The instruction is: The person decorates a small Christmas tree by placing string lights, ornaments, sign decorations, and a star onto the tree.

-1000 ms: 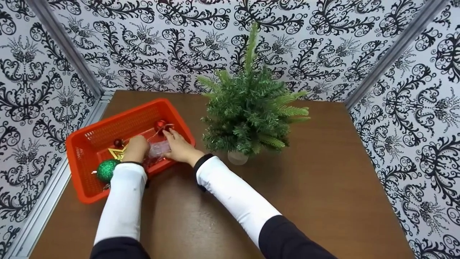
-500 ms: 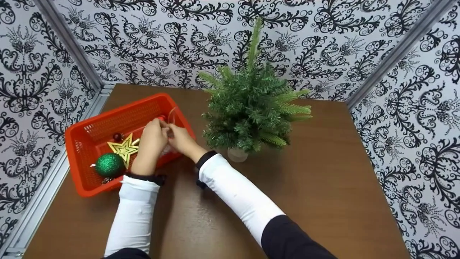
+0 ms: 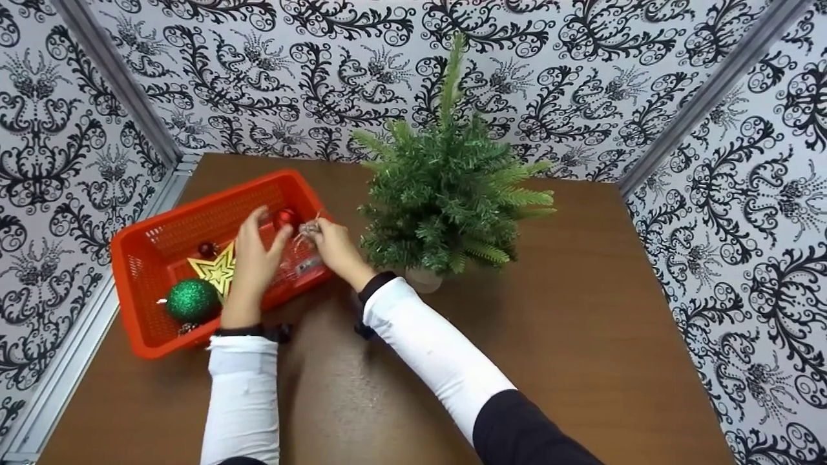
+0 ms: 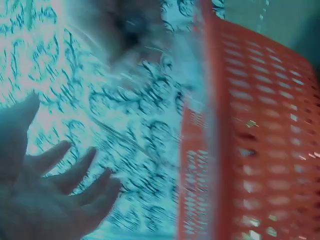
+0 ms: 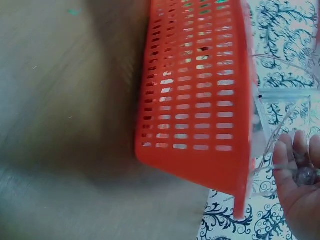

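Observation:
My right hand grips a small bundle of fairy lights above the basket's right end. In the right wrist view, thin clear wires trail from the curled fingers over the rim. A clear plastic piece lies below it in the red basket. My left hand is over the basket's middle, fingers spread and thumb apart, holding nothing; the left wrist view shows the same spread fingers. Beside it lie a gold star, a green glitter ball and a red ball.
A small artificial fir tree stands on the brown table right of the basket. Patterned walls enclose the back and sides. A small dark red ball and a pinecone are also in the basket.
Both hands reached into the basket, then came together over its right side. Now they are apart: the left hand has let go and opened, the right has the bundle raised.

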Available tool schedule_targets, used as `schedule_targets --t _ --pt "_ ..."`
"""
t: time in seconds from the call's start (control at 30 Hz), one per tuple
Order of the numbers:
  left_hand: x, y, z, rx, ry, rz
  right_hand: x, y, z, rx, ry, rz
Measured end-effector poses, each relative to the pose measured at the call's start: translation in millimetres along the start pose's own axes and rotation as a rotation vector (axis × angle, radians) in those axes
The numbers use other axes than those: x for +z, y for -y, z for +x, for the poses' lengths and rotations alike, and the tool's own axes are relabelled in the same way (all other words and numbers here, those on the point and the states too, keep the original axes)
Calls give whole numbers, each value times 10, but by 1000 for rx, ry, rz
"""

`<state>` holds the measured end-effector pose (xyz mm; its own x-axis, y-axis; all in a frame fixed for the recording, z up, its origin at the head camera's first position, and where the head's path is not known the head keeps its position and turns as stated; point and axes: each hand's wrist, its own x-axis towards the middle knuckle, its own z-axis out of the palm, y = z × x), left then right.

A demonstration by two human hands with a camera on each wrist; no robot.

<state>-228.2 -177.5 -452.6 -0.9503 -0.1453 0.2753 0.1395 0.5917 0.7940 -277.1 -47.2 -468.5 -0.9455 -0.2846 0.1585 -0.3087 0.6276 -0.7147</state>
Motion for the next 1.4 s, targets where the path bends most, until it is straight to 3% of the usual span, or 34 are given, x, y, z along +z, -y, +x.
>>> schedule_targets --t 0.13,0.23,0.33,0.47,0.63,0.77,0.97,1.07,1.23,1.33,1.4 --pt "116 244 -48 8 245 -24 -27 51 -16 -5 -46 76" --pt "229 348 -54 26 332 -66 -53 134 -44 -35 -73 139" --pt "267 367 -52 -14 314 -60 -102 252 -82 -106 -105 150" --pt "218 300 -45 -97 231 33 -209 407 -118 -181 -169 209" --pt "99 130 -87 -80 178 134 -414 527 -193 -203 -215 343" --pt "-41 -63 -189 37 110 257 -581 629 -368 -229 -217 443" --pt "-245 -454 -358 354 -130 409 -874 802 -805 -393 -273 464" --pt "-247 -692 -429 475 -193 429 -1062 808 -1029 -489 -313 489" --pt "-92 -984 -642 603 -214 409 -1340 651 -1435 -655 -372 474" --pt "122 -999 -822 694 -175 432 -1428 419 -1718 -707 -393 422" --pt "308 -953 -955 742 -113 441 -1453 206 -1924 -695 -396 392"
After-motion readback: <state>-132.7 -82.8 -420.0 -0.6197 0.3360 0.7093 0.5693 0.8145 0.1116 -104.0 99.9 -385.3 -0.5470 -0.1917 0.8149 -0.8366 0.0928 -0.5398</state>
